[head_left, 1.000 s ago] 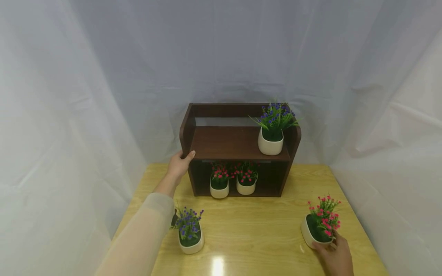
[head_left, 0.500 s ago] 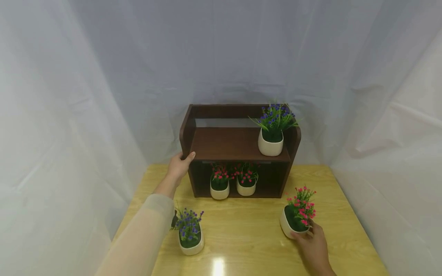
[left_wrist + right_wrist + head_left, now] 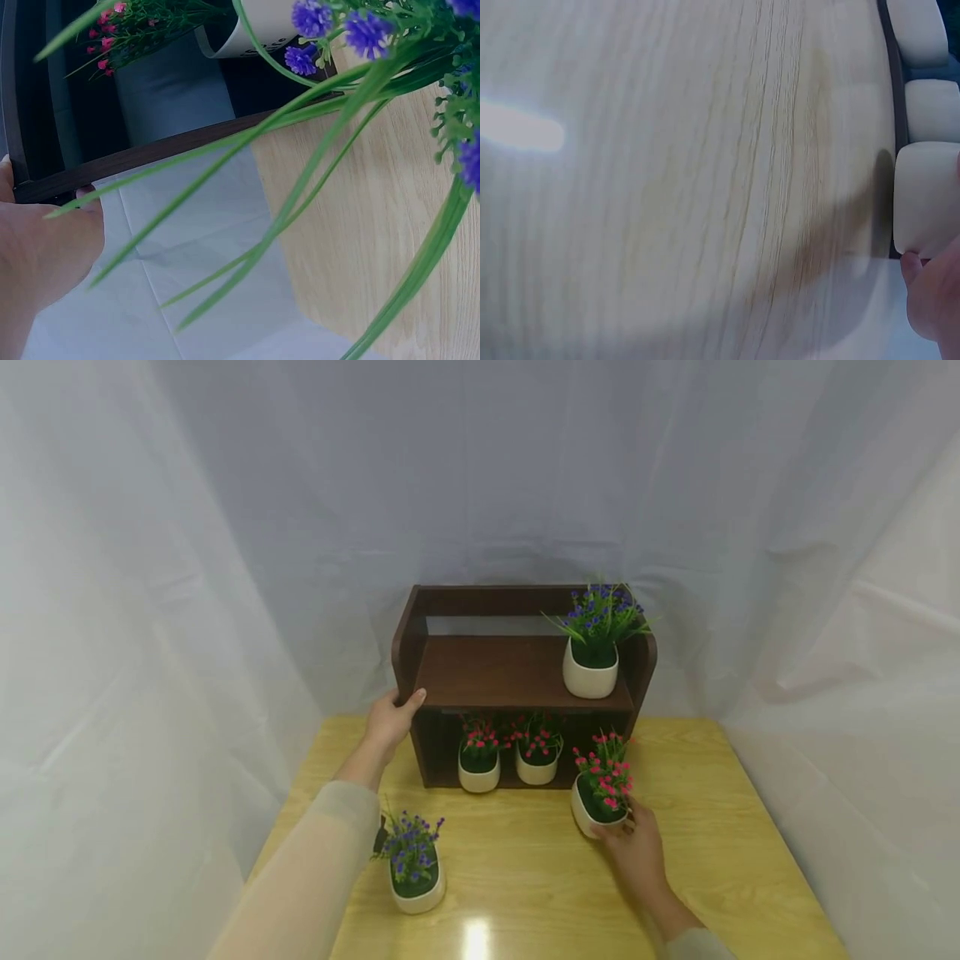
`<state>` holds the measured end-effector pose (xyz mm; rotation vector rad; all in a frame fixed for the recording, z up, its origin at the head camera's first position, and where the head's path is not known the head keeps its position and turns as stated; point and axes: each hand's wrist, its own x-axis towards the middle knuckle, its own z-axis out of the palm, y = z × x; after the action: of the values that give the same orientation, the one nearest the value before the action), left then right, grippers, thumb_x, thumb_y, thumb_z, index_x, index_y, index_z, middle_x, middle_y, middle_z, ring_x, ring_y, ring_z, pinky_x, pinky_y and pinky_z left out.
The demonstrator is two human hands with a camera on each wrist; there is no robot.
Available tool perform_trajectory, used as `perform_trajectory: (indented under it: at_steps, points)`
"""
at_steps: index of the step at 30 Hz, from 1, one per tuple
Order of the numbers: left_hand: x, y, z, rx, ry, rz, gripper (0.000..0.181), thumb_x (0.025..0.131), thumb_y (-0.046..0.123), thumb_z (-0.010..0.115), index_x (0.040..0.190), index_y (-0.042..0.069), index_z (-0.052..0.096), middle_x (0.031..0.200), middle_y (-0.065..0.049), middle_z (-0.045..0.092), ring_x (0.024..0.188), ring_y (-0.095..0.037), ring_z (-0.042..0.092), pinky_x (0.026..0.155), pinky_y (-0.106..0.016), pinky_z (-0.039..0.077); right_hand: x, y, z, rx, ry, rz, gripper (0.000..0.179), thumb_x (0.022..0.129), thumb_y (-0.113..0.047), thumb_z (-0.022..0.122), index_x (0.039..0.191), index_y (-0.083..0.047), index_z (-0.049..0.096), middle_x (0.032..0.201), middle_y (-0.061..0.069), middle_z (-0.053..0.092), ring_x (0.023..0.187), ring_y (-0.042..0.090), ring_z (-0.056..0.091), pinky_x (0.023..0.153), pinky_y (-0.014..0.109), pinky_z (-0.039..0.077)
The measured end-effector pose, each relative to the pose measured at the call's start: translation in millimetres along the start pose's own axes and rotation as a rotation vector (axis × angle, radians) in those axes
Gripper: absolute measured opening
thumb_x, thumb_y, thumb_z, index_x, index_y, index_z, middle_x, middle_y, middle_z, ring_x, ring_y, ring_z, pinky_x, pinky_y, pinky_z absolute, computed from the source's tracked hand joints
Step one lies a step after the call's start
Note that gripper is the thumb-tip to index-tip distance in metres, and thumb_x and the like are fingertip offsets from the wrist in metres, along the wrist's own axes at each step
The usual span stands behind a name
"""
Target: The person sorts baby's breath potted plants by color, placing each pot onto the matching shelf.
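Note:
My left hand (image 3: pixel 388 720) grips the left side panel of a dark brown two-tier shelf (image 3: pixel 487 672), its thumb lying over the front edge. My right hand (image 3: pixel 634 845) holds a white pot of pink flowers (image 3: pixel 588 814) by its side, just in front of the shelf's lower right opening. In the right wrist view that white pot (image 3: pixel 928 199) is at the right edge, beside two other pots. Two pots of pink flowers (image 3: pixel 478 777) (image 3: pixel 537 772) stand side by side on the lower tier.
On the upper tier, at the right, stands a white pot of purple flowers (image 3: pixel 590 678). Another purple-flowered pot (image 3: pixel 420 897) sits on the wooden table (image 3: pixel 525 877) close to my left forearm. White sheeting (image 3: pixel 480 468) hangs behind and on both sides.
My right hand has carried the pink-flowered pot leftward and away from me, from the table's right side to the shelf front. My left hand has stayed on the shelf.

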<state>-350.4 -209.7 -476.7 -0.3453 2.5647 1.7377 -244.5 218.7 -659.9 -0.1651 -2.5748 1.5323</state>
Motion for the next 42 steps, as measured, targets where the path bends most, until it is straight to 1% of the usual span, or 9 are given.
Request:
perform_trajectory:
  at_steps: [5,10,14,18,25,28,31,35,42]
  points:
    - [-1.7,1.7,-0.3,-0.002,0.007,-0.019,0.087,0.110,0.056,0.058,0.173,0.006,0.024,0.179,-0.022,0.027,0.164,-0.045,0.031,0.133,-0.060,0.034,13.5,-0.8,14.6,0.002,0.006,0.000,0.096,0.092,-0.020,0.090,0.165,0.005,0.034,0.156,0.031,0.044,0.138,0.051,0.058,0.116,0.058,0.054]
    - [-3.5,3.2,-1.2,0.002,0.005,-0.029,0.091,0.109,0.057,0.058,0.173,0.004,0.021,0.180,-0.022,0.023,0.165,-0.045,0.028,0.134,-0.060,0.033,25.1,-2.8,25.7,-0.016,0.050,-0.009,0.097,0.091,-0.020,0.091,0.165,0.006,0.034,0.154,0.031,0.046,0.138,0.052,0.058,0.116,0.060,0.054]
    - [-3.5,4.0,-0.9,-0.010,0.002,-0.018,0.088,0.110,0.056,0.058,0.173,0.005,0.023,0.179,-0.022,0.026,0.165,-0.045,0.031,0.133,-0.060,0.034,36.8,-7.7,32.2,-0.034,0.079,-0.039,0.094,0.091,-0.022,0.090,0.163,0.009,0.037,0.150,0.034,0.048,0.137,0.054,0.056,0.118,0.064,0.050]
    - [-2.7,3.7,-0.8,-0.019,0.005,-0.001,0.085,0.110,0.055,0.059,0.172,0.006,0.027,0.177,-0.022,0.031,0.163,-0.045,0.034,0.132,-0.060,0.036,45.8,-13.7,36.7,-0.067,0.090,-0.039,0.093,0.090,-0.025,0.090,0.160,0.011,0.040,0.149,0.037,0.045,0.137,0.055,0.054,0.120,0.068,0.046]
    - [-1.9,1.9,-0.2,-0.013,0.005,0.002,0.083,0.110,0.055,0.058,0.171,0.007,0.030,0.177,-0.022,0.033,0.163,-0.045,0.035,0.132,-0.060,0.036,47.7,-23.1,39.7,-0.058,0.090,0.014,0.092,0.091,-0.019,0.085,0.160,0.015,0.034,0.151,0.041,0.043,0.141,0.058,0.049,0.125,0.069,0.040]
    - [-1.8,1.9,0.2,-0.010,0.009,0.007,0.081,0.110,0.055,0.058,0.171,0.007,0.032,0.175,-0.023,0.037,0.160,-0.045,0.039,0.131,-0.060,0.039,46.0,-27.3,41.0,-0.038,0.103,0.019,0.088,0.090,-0.016,0.084,0.157,0.016,0.036,0.150,0.040,0.045,0.142,0.057,0.048,0.126,0.069,0.039]
    - [-2.5,2.7,-0.1,-0.010,0.012,0.008,0.081,0.110,0.055,0.058,0.171,0.007,0.032,0.174,-0.023,0.038,0.159,-0.045,0.041,0.130,-0.060,0.040,47.4,-29.0,43.6,-0.019,0.143,-0.008,0.081,0.087,-0.013,0.087,0.149,0.018,0.045,0.146,0.041,0.051,0.139,0.057,0.051,0.124,0.069,0.041]
    - [-2.9,3.4,-0.8,-0.008,0.009,0.010,0.080,0.111,0.054,0.058,0.171,0.008,0.032,0.175,-0.022,0.037,0.161,-0.045,0.038,0.131,-0.060,0.038,56.0,-25.5,50.9,-0.022,0.199,-0.030,0.074,0.083,-0.013,0.092,0.141,0.015,0.054,0.141,0.040,0.058,0.136,0.056,0.056,0.121,0.069,0.045]
    - [-3.5,3.8,-0.1,-0.004,0.009,0.001,0.081,0.110,0.055,0.058,0.171,0.008,0.033,0.176,-0.021,0.036,0.163,-0.044,0.035,0.133,-0.060,0.036,68.0,-26.9,62.2,-0.041,0.236,0.045,0.075,0.086,-0.020,0.092,0.144,0.010,0.056,0.139,0.038,0.061,0.133,0.055,0.059,0.118,0.068,0.047]
